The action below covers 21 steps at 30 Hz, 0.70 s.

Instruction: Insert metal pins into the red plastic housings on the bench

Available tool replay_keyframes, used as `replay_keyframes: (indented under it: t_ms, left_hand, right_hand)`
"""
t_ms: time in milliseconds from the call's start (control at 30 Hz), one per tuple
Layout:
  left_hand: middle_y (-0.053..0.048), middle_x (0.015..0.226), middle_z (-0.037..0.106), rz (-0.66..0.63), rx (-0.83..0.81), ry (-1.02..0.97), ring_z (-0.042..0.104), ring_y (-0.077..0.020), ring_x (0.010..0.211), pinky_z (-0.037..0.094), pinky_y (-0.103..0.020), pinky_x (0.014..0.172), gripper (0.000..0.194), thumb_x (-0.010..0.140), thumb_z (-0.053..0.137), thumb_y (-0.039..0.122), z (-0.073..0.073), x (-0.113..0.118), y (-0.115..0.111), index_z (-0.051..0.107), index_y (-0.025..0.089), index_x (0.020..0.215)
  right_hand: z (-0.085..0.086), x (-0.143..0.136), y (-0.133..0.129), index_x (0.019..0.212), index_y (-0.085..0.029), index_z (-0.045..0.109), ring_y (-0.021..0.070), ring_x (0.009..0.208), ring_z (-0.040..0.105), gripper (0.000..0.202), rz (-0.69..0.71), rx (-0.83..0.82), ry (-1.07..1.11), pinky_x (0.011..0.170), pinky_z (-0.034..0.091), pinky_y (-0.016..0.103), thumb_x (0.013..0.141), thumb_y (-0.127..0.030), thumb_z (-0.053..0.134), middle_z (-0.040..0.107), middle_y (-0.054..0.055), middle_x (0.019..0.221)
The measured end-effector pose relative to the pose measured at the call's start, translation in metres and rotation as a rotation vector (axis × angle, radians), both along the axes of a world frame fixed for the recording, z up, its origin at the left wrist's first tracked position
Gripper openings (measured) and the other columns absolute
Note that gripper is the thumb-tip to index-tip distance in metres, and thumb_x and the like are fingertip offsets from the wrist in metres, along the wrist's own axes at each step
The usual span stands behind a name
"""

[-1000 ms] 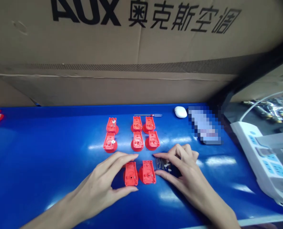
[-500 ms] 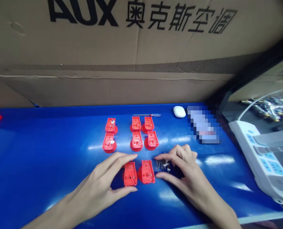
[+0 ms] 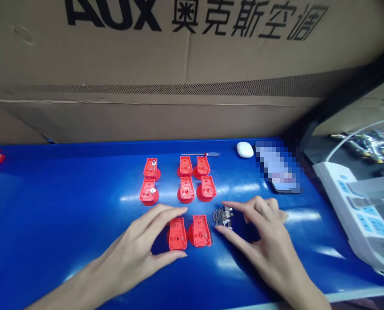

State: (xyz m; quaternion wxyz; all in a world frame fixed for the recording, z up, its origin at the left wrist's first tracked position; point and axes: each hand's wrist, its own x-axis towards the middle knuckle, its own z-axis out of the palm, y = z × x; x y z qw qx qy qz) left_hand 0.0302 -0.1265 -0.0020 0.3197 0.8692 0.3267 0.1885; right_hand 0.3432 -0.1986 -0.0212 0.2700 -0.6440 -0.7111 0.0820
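Observation:
My left hand [image 3: 142, 243] rests on the blue tabletop with thumb and fingers apart, curved around the left side of a red plastic housing [image 3: 177, 234]. It does not close on the housing. A second red housing [image 3: 200, 232] stands just right of that one, open side up. My right hand [image 3: 265, 234] is open, thumb and index finger spread at the right edge of a small pile of screws and little metal pieces [image 3: 223, 216]. Its other fingers are curled. Behind them several more red housings [image 3: 185, 189] stand in two rows, the left two with small white-and-metal pieces on them.
A screwdriver [image 3: 201, 154] lies behind the housings. At the back right are a white rounded case [image 3: 245, 150] and a blurred-out phone [image 3: 287, 187]. A white power strip [image 3: 361, 211] runs along the right edge, with metal fittings [image 3: 369, 146] beyond. A cardboard box [image 3: 185, 122] walls the back.
My right hand has moved right, away from the right front housing, and its thumb and index finger have spread wider. More of the screw pile shows. My left hand stays almost where it was.

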Motion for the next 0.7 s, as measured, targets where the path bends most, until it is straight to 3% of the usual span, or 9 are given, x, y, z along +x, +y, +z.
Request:
replay_keyframes:
  t_ms: [233,700]
  left_hand:
    - [-0.007,0.152,0.064,-0.001,-0.010,0.004,0.070,-0.0245,0.134,0.062,-0.037,0.114,0.075,0.100,0.084,0.033,0.0000,-0.0002,0.0005,0.045,0.035,0.164]
    - [-0.008,0.153,0.064,-0.002,-0.007,0.015,0.070,-0.0247,0.135,0.062,-0.037,0.114,0.074,0.101,0.083,0.034,0.0002,-0.0014,-0.0002,0.045,0.034,0.165]
  right_hand:
    - [0.0007,-0.0067,0.0032,0.131,-0.033,0.071,0.0306,0.098,0.053,0.039,-0.046,0.000,-0.076,0.088,0.038,0.047,0.105,-0.062,0.067,0.062,0.006,0.104]
    - [-0.0012,-0.0049,0.0009,0.129,-0.033,0.072,0.0296,0.097,0.052,0.036,-0.016,0.029,-0.094,0.088,0.036,0.046,0.106,-0.059,0.069,0.061,0.005,0.102]
